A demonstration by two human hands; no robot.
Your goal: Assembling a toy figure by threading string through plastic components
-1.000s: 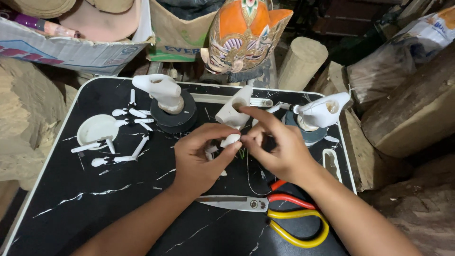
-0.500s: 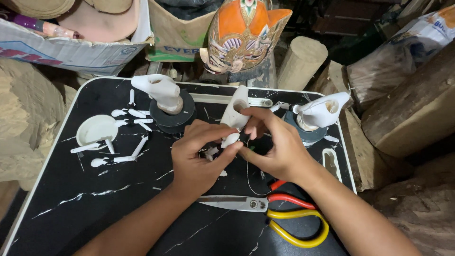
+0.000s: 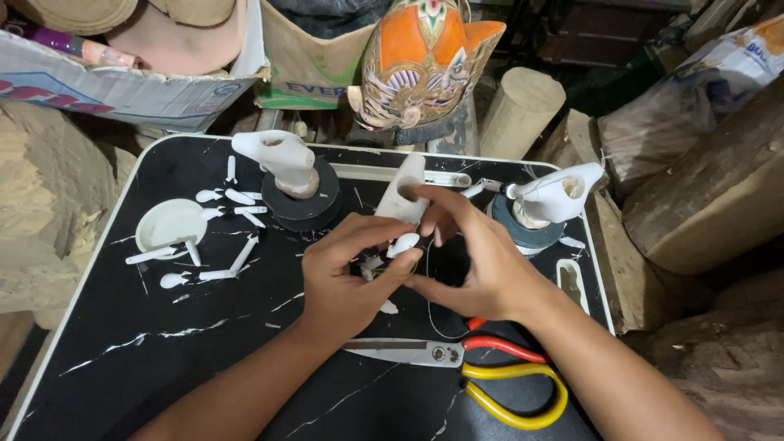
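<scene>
The small white piece (image 3: 403,244) sits right at the middle of the black marbled counter (image 3: 98,343), pinched between the two hands, and that's where all the action is. Starting far left: a round white dish (image 3: 167,222) lies flat on the counter, with a scatter of thin white parts (image 3: 220,237) spread around and beside it. Next along, a white carved piece (image 3: 278,159) stands on a stack of dark rings (image 3: 306,204). Now the left hand (image 3: 347,282) comes up from the bottom edge, fingers curled, thumb and forefinger closed on the small white piece. Just behind the fingertips a white hollow piece (image 3: 404,192) stands upright with a dark hole in its face. The right hand (image 3: 482,265) meets the left from the other side, fingertips closed in on that same small white piece, the two hands touching. A thin dark wire (image 3: 430,314) loops down from under the hands. Below them, scissors (image 3: 457,363) with red and yellow handles lie flat, blades pointing left. Further right, another white carved piece (image 3: 555,196) rests on a dark ring. Behind the counter, an orange painted mask (image 3: 425,61) stands.
</scene>
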